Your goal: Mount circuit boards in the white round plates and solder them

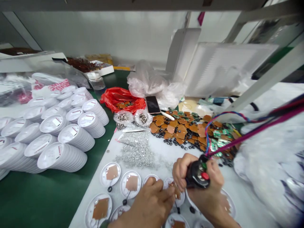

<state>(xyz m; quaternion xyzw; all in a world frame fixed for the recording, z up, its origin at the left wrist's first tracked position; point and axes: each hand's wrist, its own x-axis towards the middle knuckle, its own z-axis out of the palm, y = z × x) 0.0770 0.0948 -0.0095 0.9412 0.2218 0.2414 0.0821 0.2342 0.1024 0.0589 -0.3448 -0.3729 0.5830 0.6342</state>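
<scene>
My right hand (204, 186) grips a black handheld device (197, 172) with a red button, and multicoloured wires and a magenta cable (251, 133) run from it up to the right. My left hand (147, 203) reaches in from the bottom, its fingertips pinching a brown pad (175, 190) on a white round disc (174, 193). That disc lies between my hands and is partly hidden by my fingers. Other white discs with brown pads, such as one (130, 184) and another (110, 174), lie on the white worktop (152, 171) to the left.
Stacks of white discs (68, 148) stand on a green mat (35, 196) at left. Ahead lie a pile of brown pads and green boards (182, 129), black rings, loose silver parts (135, 148), a phone (152, 104), a red bag (122, 99) and white plastic bags (149, 84).
</scene>
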